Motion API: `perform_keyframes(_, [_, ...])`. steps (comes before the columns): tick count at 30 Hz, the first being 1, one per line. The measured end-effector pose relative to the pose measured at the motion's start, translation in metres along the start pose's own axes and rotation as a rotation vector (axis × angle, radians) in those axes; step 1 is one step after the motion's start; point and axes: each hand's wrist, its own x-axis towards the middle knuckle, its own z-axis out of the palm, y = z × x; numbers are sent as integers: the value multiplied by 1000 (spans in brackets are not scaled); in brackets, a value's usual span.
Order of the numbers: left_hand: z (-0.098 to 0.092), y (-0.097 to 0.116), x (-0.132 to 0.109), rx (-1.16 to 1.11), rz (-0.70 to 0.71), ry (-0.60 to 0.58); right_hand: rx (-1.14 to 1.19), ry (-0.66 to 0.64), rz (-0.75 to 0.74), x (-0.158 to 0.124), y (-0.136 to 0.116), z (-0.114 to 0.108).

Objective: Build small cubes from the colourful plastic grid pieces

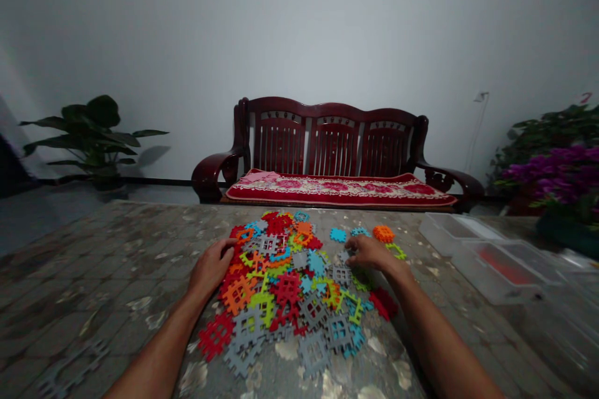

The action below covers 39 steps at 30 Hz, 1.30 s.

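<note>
A large heap of interlocking plastic building pieces (287, 287) in red, orange, lime, blue and grey lies spread on the table. My left hand (213, 268) rests along the heap's left edge, beside red pieces, its fingers loosely bent and apart with nothing visible in them. On the other side, my right hand (372, 254) reaches over the heap's right edge. Its thumb and fingers are apart, close to a grey window-shaped piece (342, 274); whether they touch it I cannot tell. Just beyond that hand lie a blue piece (337, 235), a round orange piece (384, 234) and a lime frame (397, 251).
Clear plastic boxes (496, 268) stand at the table's right side, one with something red inside. A lone grey frame (75, 368) lies at the front left of the patterned table (126, 274). Behind are a wooden bench (332, 137), a leafy plant (96, 137) and purple flowers (556, 171).
</note>
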Motion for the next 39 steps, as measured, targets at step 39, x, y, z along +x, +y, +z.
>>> perform_keyframes(39, [-3, 4, 1, 6, -6, -1, 214, 426, 88, -50, 34, 43])
